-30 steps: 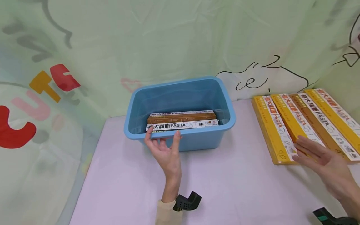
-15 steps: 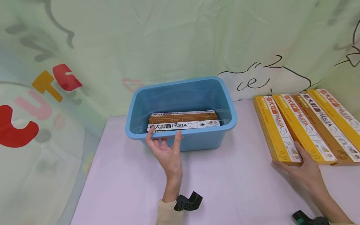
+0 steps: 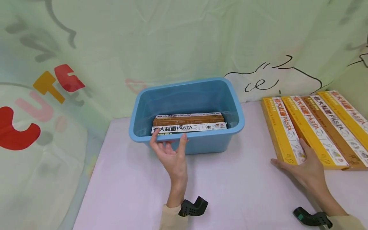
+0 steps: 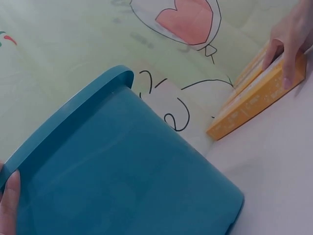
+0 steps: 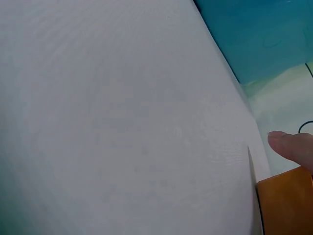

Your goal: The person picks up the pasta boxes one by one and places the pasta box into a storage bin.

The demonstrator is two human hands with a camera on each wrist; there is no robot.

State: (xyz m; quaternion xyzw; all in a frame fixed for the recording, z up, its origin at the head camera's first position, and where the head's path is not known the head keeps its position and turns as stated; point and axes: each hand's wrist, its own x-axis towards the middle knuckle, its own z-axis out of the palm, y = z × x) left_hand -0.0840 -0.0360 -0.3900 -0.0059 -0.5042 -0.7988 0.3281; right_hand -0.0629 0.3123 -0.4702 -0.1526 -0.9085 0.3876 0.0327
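Working over a pale table (image 3: 235, 191), with a dark device (image 3: 194, 207) strapped to the left wrist. At near right, reaching the right hand (image 3: 307, 169) round the near end of the leftmost yellow pasta box (image 3: 277, 127), with the thumb spread out to its left and fingers in the gap on its right; seemingly straddling for a hold across the narrow width. Cannot make out any closed pinch, with the thumb tip jutting past the cardboard in the right wrist view. Left of there, gripping the near rim of the blue tub (image 3: 201, 145) with the left hand (image 3: 172, 158), likely for steadiness. Just inside that rim, laid along the tub's length, presumably to fit: a white-labelled box (image 3: 189, 127), then a brown box (image 3: 188, 120) farther back. At far right, set side by side, perhaps for easy picking: a second yellow box (image 3: 311, 127), another brown box (image 3: 330, 127) and the rightmost yellow box (image 3: 342, 111). Behind everything, a green curtain (image 3: 184, 48). Since a second ago, shifted the right hand leftward from over the row's near ends; kept the left-hand grip unchanged.
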